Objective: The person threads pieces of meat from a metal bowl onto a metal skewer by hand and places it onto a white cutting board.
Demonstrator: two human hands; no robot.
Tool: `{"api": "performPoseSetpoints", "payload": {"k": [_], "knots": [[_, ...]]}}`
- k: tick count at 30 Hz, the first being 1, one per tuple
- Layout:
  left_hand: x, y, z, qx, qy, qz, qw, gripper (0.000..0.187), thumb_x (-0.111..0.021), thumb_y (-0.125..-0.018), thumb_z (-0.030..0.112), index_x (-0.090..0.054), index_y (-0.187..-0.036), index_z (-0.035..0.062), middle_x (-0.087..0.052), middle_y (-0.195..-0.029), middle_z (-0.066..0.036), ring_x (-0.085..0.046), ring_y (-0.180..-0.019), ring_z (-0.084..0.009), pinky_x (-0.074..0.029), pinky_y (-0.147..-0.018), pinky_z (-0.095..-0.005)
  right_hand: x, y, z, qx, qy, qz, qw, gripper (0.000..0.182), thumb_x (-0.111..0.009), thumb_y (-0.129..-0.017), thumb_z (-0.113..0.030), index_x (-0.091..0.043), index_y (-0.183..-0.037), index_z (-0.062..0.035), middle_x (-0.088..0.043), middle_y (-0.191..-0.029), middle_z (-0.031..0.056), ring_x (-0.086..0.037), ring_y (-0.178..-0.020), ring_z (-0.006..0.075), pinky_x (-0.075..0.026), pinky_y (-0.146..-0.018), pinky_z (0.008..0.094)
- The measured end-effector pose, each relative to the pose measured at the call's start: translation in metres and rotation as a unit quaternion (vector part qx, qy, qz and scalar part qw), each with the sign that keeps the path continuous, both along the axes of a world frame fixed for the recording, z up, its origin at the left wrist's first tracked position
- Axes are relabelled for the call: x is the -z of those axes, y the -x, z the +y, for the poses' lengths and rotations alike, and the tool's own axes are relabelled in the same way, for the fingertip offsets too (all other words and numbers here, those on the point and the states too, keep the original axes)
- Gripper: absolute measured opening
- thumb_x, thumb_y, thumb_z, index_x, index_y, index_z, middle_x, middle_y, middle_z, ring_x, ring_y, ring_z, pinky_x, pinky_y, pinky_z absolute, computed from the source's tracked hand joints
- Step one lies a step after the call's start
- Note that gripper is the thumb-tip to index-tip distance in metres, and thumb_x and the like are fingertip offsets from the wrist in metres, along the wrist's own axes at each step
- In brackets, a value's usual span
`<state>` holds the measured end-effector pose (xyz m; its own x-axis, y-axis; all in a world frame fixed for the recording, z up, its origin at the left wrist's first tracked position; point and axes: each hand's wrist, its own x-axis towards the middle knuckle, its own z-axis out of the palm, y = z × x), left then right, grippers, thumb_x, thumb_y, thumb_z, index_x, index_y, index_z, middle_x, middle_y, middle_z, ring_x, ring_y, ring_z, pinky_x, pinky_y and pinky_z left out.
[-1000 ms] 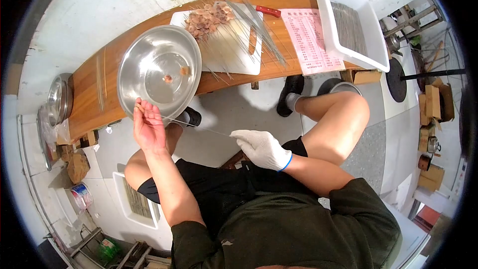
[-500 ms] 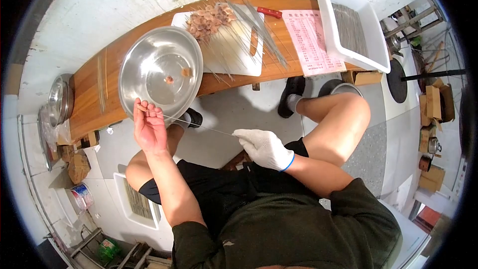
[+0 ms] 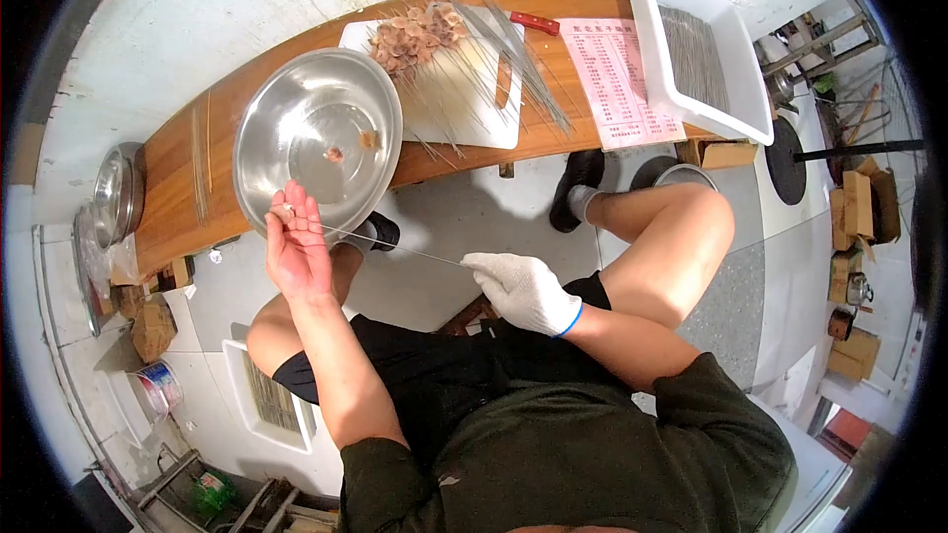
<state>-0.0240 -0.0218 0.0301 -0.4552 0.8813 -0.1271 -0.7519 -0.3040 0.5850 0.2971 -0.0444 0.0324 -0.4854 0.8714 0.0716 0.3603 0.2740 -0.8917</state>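
My bare left hand (image 3: 299, 255) is palm up at the near rim of a large steel bowl (image 3: 262, 163). Its fingers are straighter, with a small pale piece, apparently meat (image 3: 288, 208), pinched near the thumb. A thin metal skewer (image 3: 400, 252) runs from there to my right hand (image 3: 523, 291), which wears a white knitted glove and is closed on the skewer's other end. Inside the bowl lie two small meat pieces (image 3: 334, 154). Behind it, a white cutting board (image 3: 425, 123) carries a pile of skewered meat (image 3: 415, 39) and loose skewers.
On the wooden table (image 3: 173, 178) are a red-handled knife (image 3: 534, 23), a pink printed sheet (image 3: 607, 79) and a white bin (image 3: 755, 123) of skewers. Another white bin (image 3: 237, 365) with sticks stands on the floor by my left leg. Stacked steel bowls (image 3: 118, 197) sit far left.
My left hand's fingers have straightened from a curled grip and reach slightly higher against the bowl. The gloved right hand and skewer stay almost in place.
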Motion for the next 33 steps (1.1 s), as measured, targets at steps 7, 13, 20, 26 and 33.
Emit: {"api": "performPoseSetpoints", "payload": {"k": [7,13,20,26,33], "knots": [[0.008,0.008,-0.004,-0.019,0.060,0.040,0.997,0.036,-0.049,-0.101,0.020,-0.048,-0.128,-0.0035,-0.059,-0.124,-0.017,-0.059,-0.113,-0.0250,-0.048,-0.099,-0.0388,0.001,-0.001,0.003,-0.008,0.018,0.004,1.000,0.024,-0.060,-0.088,-0.009,-0.065,-0.110,-0.0035,-0.068,-0.096,0.0197,-0.066,-0.089,0.0359,-0.054,-0.076,0.0388],[0.001,0.005,-0.002,-0.034,0.110,0.047,0.992,0.032,-0.048,-0.101,0.020,-0.053,-0.123,-0.0023,-0.061,-0.122,-0.016,-0.060,-0.112,-0.0246,-0.049,-0.098,-0.0385,0.001,0.002,0.002,-0.004,0.050,0.016,0.999,0.022,-0.058,-0.089,-0.010,-0.065,-0.109,-0.0029,-0.067,-0.096,0.0204,-0.066,-0.089,0.0372,-0.054,-0.076,0.0402],[0.000,0.003,-0.003,-0.037,0.127,0.056,0.990,0.031,-0.048,-0.101,0.021,-0.053,-0.122,-0.0020,-0.060,-0.122,-0.017,-0.061,-0.111,-0.0251,-0.049,-0.098,-0.0389,-0.003,0.001,0.002,-0.006,0.075,0.019,0.997,0.022,-0.058,-0.089,-0.010,-0.064,-0.109,-0.0022,-0.067,-0.094,0.0218,-0.066,-0.087,0.0387,-0.053,-0.075,0.0406],[-0.001,0.002,-0.002,-0.039,0.135,0.059,0.988,0.030,-0.048,-0.101,0.021,-0.053,-0.120,-0.0020,-0.061,-0.120,-0.017,-0.062,-0.109,-0.0247,-0.050,-0.096,-0.0387,-0.007,0.001,0.001,-0.012,0.080,0.004,0.997,0.022,-0.057,-0.090,-0.010,-0.064,-0.110,-0.0024,-0.067,-0.093,0.0215,-0.066,-0.088,0.0383,-0.053,-0.075,0.0400],[-0.005,-0.005,0.001,-0.054,0.159,0.075,0.983,0.029,-0.049,-0.101,0.021,-0.054,-0.118,-0.0020,-0.064,-0.115,-0.016,-0.064,-0.103,-0.0237,-0.052,-0.093,-0.0378,-0.015,0.001,0.000,-0.012,0.129,-0.019,0.991,0.022,-0.055,-0.091,-0.011,-0.063,-0.110,-0.0026,-0.067,-0.093,0.0218,-0.066,-0.088,0.0383,-0.053,-0.075,0.0397]]}}
